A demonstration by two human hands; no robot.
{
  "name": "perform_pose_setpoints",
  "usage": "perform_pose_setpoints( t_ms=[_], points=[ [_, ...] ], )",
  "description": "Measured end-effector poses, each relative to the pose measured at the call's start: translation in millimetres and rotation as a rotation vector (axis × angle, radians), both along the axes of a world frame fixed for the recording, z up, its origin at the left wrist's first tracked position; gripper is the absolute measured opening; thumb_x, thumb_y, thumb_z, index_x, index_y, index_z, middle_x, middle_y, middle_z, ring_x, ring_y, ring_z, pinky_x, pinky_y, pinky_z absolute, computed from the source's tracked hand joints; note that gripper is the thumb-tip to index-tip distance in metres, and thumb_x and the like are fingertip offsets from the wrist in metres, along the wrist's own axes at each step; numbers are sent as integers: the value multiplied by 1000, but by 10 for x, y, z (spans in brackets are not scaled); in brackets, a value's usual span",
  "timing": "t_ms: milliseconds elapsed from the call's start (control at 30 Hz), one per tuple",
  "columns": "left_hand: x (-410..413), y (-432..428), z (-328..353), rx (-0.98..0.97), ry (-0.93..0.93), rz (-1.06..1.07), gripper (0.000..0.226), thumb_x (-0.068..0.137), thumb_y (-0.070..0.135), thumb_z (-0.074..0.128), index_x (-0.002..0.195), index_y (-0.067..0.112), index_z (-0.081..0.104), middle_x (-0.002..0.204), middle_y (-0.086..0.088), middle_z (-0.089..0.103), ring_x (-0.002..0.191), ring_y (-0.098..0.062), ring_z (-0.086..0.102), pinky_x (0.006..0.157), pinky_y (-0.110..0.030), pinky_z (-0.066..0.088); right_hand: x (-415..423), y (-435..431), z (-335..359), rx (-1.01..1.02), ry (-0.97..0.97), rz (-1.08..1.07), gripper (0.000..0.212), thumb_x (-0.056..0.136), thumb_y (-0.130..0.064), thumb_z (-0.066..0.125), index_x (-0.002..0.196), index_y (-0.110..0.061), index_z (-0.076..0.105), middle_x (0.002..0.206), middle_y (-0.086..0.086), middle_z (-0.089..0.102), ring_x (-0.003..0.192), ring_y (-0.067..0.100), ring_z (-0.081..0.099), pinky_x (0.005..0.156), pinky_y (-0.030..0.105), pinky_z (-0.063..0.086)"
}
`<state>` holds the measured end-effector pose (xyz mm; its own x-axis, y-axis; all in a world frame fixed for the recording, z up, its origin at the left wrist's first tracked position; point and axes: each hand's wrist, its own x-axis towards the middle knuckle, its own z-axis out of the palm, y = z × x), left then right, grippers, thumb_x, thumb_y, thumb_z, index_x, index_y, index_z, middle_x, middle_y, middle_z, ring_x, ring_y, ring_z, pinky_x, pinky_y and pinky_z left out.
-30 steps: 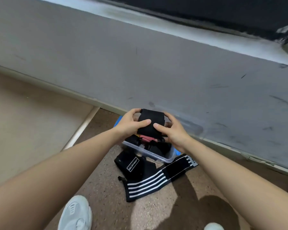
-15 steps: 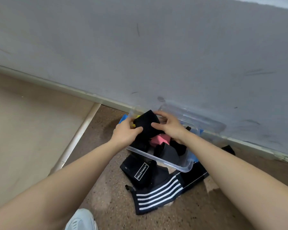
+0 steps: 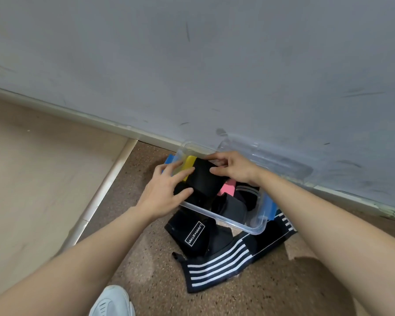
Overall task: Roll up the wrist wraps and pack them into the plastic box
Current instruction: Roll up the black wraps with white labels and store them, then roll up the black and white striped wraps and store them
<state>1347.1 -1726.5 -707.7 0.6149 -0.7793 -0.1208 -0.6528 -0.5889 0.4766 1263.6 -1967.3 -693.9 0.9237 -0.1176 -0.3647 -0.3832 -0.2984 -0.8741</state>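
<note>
Rolled wrist wrap (image 3: 203,181), clamped between left hand (image 3: 162,192) and right hand (image 3: 235,169), hides part of plastic box (image 3: 226,218).

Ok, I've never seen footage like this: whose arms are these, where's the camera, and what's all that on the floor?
No machine here: the one picture comes from a camera on a person's head, looking down at their own arms. The left hand and right hand together hold a black rolled wrist wrap at the left end of a clear plastic box on the speckled brown floor, by a grey wall. Inside lie a yellow piece, a pink piece and more black fabric. In front lie a black wrap with a white label and a black wrap with white stripes, laid out flat.
</note>
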Motion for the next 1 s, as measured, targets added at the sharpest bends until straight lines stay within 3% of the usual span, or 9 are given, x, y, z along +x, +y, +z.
perform_pose_setpoints(
  t_ms=[133,267,367,500,633,733,900,1000],
  points=[
    [-62,8,-12,58,-67,-23,68,90,73,27,152,49,40,163,14,33,149,-29,17,113,-51,40,31,193,-149,-244,-149,-223,24,95,-14,70,119,-16,73,110,-3,73,104,10,67,99,35,53],
    [-54,-101,-4,132,-90,14,71,88,75,17,152,51,38,159,15,41,152,-30,17,112,-52,35,-155,269,-250,-304,-246,-296,33,89,-16,75,122,-21,72,122,-3,68,118,17,61,103,36,49],
    [-14,-120,-61,166,-128,-7,59,96,67,27,152,51,37,159,14,42,151,-30,19,111,-52,34,-333,269,-252,-506,-236,-179,45,88,-31,78,132,-28,67,141,-1,59,133,20,49,114,40,38],
    [-10,-106,-72,212,-194,-40,53,101,58,34,153,49,37,162,11,38,152,-32,19,113,-52,31,-448,279,-280,-692,-97,39,65,90,-50,71,149,-36,48,163,1,35,149,26,32,121,43,30],
    [-64,-63,-45,153,-350,-211,55,95,50,33,147,42,51,159,7,44,152,-34,26,116,-53,30,-416,232,-249,-774,7,236,64,98,-49,60,156,-40,33,168,-3,20,153,25,23,120,45,32],
    [-73,-49,-60,202,-291,-253,59,95,48,23,150,47,45,163,11,37,156,-27,18,125,-51,16,-325,152,-216,-762,78,328,60,102,-47,54,156,-44,28,169,-8,14,153,26,24,120,44,32],
    [-74,-61,-72,316,-257,-271,66,91,56,9,154,53,29,169,13,19,158,-23,11,127,-52,-1,-254,57,-182,-747,169,436,63,103,-40,54,157,-48,22,170,-11,6,153,28,18,122,46,28],
    [-84,-49,-51,336,-235,-283,67,91,58,6,155,54,25,170,15,13,157,-20,17,127,-52,-1,-333,-13,-106,-678,99,415,62,101,-34,60,156,-42,32,170,-8,14,155,23,19,124,43,23]
  ],
)
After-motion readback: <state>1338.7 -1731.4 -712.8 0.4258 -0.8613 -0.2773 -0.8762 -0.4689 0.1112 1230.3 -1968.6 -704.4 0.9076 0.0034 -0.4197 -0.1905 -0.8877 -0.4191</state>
